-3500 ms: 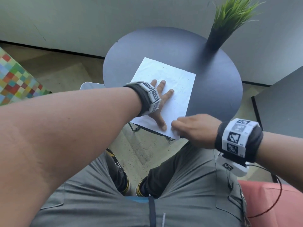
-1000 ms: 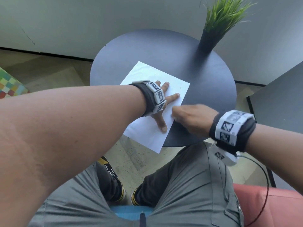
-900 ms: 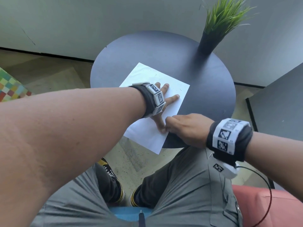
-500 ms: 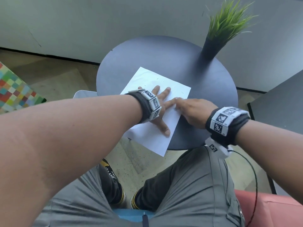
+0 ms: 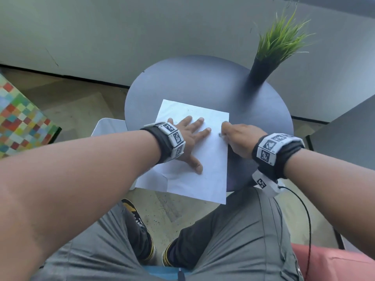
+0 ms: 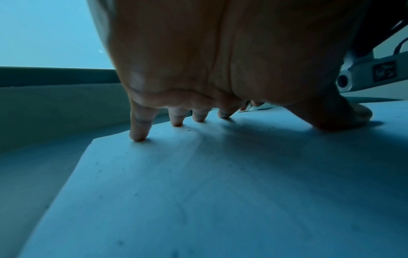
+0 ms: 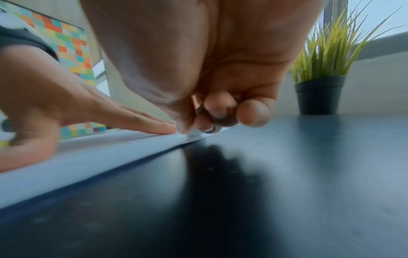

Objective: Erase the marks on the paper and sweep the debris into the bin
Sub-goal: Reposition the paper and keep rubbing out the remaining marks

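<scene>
A white sheet of paper (image 5: 211, 169) lies on the round dark table (image 5: 203, 82), its near part hanging over the table's front edge. Small dark specks dot the paper (image 6: 198, 192). My left hand (image 5: 188, 136) rests flat on the sheet with fingers spread, and its fingertips (image 6: 138, 136) touch the paper. My right hand (image 5: 237, 136) is at the sheet's right edge, its curled fingers pinching a small white eraser (image 7: 194, 133) whose tip touches the paper (image 7: 88, 157). The eraser (image 5: 220, 135) barely shows in the head view.
A black pot with green grass (image 5: 261, 69) stands at the table's far right. A white bin (image 5: 107, 127) sits on the floor left of the table, mostly hidden by my left arm. A dark surface (image 5: 349, 134) lies to the right, and my knees are below the table.
My right hand has moved away from me along the paper's right edge, from near my left thumb up to beside my left fingertips. My left hand stays flat on the sheet.
</scene>
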Tool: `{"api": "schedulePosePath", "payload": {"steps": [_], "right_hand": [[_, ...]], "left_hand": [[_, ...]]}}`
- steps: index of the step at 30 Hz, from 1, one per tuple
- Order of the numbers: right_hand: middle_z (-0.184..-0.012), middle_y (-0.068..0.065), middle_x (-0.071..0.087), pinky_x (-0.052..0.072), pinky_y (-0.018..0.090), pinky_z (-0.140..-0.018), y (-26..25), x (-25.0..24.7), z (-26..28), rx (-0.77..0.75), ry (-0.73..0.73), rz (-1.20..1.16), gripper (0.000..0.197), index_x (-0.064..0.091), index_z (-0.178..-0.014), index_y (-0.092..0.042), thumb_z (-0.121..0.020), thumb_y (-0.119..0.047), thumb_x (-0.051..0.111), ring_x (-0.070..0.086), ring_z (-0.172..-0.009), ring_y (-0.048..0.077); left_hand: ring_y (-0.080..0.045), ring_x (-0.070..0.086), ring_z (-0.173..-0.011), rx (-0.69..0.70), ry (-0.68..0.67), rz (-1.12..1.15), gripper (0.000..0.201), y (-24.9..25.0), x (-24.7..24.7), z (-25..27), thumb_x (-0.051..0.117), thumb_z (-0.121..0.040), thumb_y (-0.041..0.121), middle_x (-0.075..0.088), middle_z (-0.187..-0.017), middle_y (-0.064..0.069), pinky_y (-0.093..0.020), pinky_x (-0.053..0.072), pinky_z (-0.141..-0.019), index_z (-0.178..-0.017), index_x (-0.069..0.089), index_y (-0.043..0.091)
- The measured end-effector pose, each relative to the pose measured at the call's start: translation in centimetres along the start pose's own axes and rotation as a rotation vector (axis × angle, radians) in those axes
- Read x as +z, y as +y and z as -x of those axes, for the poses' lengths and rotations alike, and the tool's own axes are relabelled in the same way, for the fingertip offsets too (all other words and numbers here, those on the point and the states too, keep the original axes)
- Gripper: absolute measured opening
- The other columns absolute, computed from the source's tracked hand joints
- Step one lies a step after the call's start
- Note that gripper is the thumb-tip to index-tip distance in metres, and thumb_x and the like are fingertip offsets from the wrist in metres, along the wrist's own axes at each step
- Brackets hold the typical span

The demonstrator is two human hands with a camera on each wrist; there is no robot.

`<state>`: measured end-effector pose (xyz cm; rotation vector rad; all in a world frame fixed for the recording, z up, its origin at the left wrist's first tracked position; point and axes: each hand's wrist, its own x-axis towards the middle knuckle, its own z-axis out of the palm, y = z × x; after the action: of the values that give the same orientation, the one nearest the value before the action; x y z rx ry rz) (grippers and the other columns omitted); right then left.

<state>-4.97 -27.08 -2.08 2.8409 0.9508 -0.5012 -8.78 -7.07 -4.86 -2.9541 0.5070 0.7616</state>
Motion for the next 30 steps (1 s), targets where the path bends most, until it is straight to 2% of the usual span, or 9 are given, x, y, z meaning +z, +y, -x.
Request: {"api": "schedulePosePath", "payload": {"steps": [5,7,9,14,17,20,23,28,30], "right_hand": [[-0.105,0.003,0.059,0.041,0.034,-0.068,-3.9,1.6,1.5,-0.282,-0.138,0.024,0.010,0.033,-0.101,-0.022,-0.096,-0.024,0.042,0.052,-0.083,0.028],[-0.114,0.000,0.061,0.043,0.032,-0.069,-2.5,1.2,0.3,-0.177,-0.077,0.068,0.019,0.033,-0.112,-0.026,-0.095,-0.023,0.042,0.058,-0.091,0.028],[-0.115,0.001,0.062,0.051,0.036,-0.072,-0.7,0.8,-0.9,-0.064,0.002,0.065,0.016,0.030,-0.108,-0.029,-0.096,-0.025,0.041,0.059,-0.089,0.030],[-0.110,0.000,0.063,0.052,0.040,-0.072,-4.0,1.7,-0.1,-0.265,-0.082,0.068,0.021,0.035,-0.118,-0.030,-0.099,-0.035,0.039,0.063,-0.100,0.032],[-0.120,-0.001,0.064,0.045,0.031,-0.066,-1.6,1.0,-1.6,-0.131,-0.027,0.102,0.023,0.033,-0.115,-0.036,-0.095,-0.027,0.040,0.063,-0.097,0.032],[-0.100,-0.010,0.065,0.053,0.036,-0.066,0.2,0.7,-2.3,-0.062,0.025,0.080,0.018,0.030,-0.091,-0.030,-0.090,-0.016,0.042,0.062,-0.082,0.029],[-0.079,-0.020,0.045,0.050,0.038,-0.067,-0.8,1.2,-1.2,-0.137,0.020,-0.010,0.013,0.032,-0.091,-0.027,-0.098,-0.023,0.042,0.053,-0.077,0.026],[-0.089,0.004,0.059,0.047,0.038,-0.073,-0.8,-0.1,-1.6,0.051,0.157,-0.329,0.016,0.045,-0.099,-0.017,-0.098,-0.033,0.046,0.054,-0.084,0.031],[-0.092,0.004,0.059,0.047,0.038,-0.075,-1.0,0.0,-1.9,0.061,0.151,-0.366,0.015,0.044,-0.098,-0.019,-0.097,-0.034,0.046,0.054,-0.086,0.030]], "left_hand": [[-0.025,-0.018,-0.148,-0.024,-0.020,0.023,0.140,0.0,-0.1,-0.1,0.058,-0.049,0.093,-0.025,-0.159,0.004,-0.065,0.012,-0.113,-0.152,-0.015,0.034],[-0.025,-0.017,-0.148,-0.020,-0.020,0.026,0.140,0.1,-0.2,-0.2,0.058,-0.049,0.093,-0.024,-0.160,0.004,-0.065,0.014,-0.112,-0.152,-0.016,0.034],[-0.026,-0.016,-0.148,-0.021,-0.008,0.022,0.140,0.0,-0.1,-0.2,0.057,-0.049,0.093,-0.023,-0.160,0.004,-0.065,0.015,-0.112,-0.152,-0.016,0.033],[-0.029,-0.015,-0.148,-0.035,-0.023,0.028,0.142,0.2,-0.2,-0.2,0.058,-0.044,0.094,-0.023,-0.160,0.000,-0.068,0.015,-0.111,-0.152,-0.013,0.035],[-0.031,-0.012,-0.148,-0.042,0.014,0.046,0.142,0.2,-0.2,-0.2,0.059,-0.041,0.094,-0.022,-0.160,-0.005,-0.065,0.016,-0.112,-0.152,-0.009,0.038],[-0.035,-0.008,-0.147,-0.058,0.065,0.041,0.141,-0.4,0.4,0.2,0.054,-0.041,0.097,-0.017,-0.160,-0.008,-0.057,0.015,-0.117,-0.153,-0.005,0.035],[-0.030,-0.010,-0.148,-0.038,0.036,0.048,0.137,-1.1,0.6,0.6,0.055,-0.047,0.095,-0.014,-0.161,-0.006,-0.051,0.011,-0.119,-0.153,-0.007,0.033],[-0.024,-0.012,-0.149,-0.008,0.004,0.059,0.133,-2.4,0.0,0.6,0.066,-0.053,0.085,-0.017,-0.162,-0.003,-0.047,0.009,-0.121,-0.154,-0.004,0.032],[-0.027,-0.013,-0.149,-0.043,0.023,0.039,0.134,-2.7,0.4,1.0,0.061,-0.048,0.091,-0.019,-0.161,-0.005,-0.049,0.007,-0.121,-0.153,-0.005,0.038]]}}
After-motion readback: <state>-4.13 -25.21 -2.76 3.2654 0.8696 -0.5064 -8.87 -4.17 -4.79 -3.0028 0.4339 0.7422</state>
